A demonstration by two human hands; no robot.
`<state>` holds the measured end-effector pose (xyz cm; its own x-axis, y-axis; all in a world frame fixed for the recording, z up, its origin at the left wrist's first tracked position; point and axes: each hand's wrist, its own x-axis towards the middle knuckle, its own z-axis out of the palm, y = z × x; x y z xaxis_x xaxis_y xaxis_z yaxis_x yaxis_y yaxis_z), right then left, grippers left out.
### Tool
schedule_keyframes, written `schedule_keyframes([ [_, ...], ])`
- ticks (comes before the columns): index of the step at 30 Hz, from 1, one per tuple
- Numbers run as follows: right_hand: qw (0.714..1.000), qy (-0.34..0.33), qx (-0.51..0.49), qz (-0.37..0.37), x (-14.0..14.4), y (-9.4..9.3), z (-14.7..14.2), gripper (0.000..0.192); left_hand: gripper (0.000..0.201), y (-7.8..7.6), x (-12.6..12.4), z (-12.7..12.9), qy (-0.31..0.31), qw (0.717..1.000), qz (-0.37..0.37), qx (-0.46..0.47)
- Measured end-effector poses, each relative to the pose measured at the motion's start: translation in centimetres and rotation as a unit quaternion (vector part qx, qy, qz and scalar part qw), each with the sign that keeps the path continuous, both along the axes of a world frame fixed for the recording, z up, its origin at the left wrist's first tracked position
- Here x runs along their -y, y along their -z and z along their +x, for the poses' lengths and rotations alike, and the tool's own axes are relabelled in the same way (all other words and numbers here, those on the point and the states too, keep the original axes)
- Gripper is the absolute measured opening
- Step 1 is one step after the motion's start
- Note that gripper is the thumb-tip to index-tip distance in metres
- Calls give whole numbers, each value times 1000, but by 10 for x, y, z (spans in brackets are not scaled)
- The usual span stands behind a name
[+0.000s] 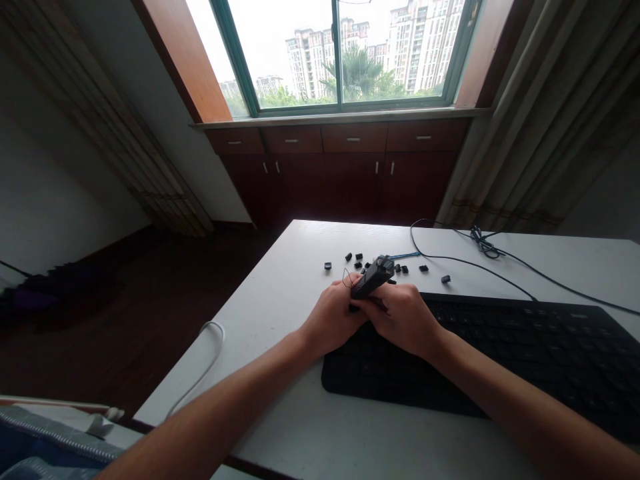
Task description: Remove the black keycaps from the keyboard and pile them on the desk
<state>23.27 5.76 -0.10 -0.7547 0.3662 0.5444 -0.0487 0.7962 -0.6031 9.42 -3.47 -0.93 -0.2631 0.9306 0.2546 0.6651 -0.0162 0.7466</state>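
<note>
Both hands meet over the upper left part of a black keyboard (pixel 500 347). Between them they hold a long black keycap (pixel 371 279), tilted up with its far end raised; it looks like a space bar. A thin bent wire (pixel 345 279) sticks out at its left side. My left hand (pixel 335 313) is closed on the near left of the piece. My right hand (pixel 407 317) is closed with fingertips pinching its near right side. The fingertips partly hide each other and the lower end of the keycap. Several small black keycaps (pixel 424 268) lie scattered beyond the hands.
A thin blue tool (pixel 404 256) lies behind the held piece. A black cable (pixel 480 270) runs from the keyboard, with a tied bundle (pixel 484 244) at the back. A white cable (pixel 215 347) hangs over the left edge of the white table (pixel 265 300).
</note>
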Motion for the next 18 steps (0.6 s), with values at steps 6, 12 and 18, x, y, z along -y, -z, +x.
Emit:
schedule_keyframes([
  [6, 1000, 7, -3, 10, -1, 1, 0, 11, 21, -1, 0, 0, 2, 1000, 0, 2],
  [12, 1000, 7, -5, 13, 0, 1, 0, 11, 22, 0, -1, 0, 2, 1000, 2, 2],
  [18, 1000, 9, -1, 10, 1, 1, 0, 11, 24, 0, 0, 0, 5, 1000, 6, 3],
])
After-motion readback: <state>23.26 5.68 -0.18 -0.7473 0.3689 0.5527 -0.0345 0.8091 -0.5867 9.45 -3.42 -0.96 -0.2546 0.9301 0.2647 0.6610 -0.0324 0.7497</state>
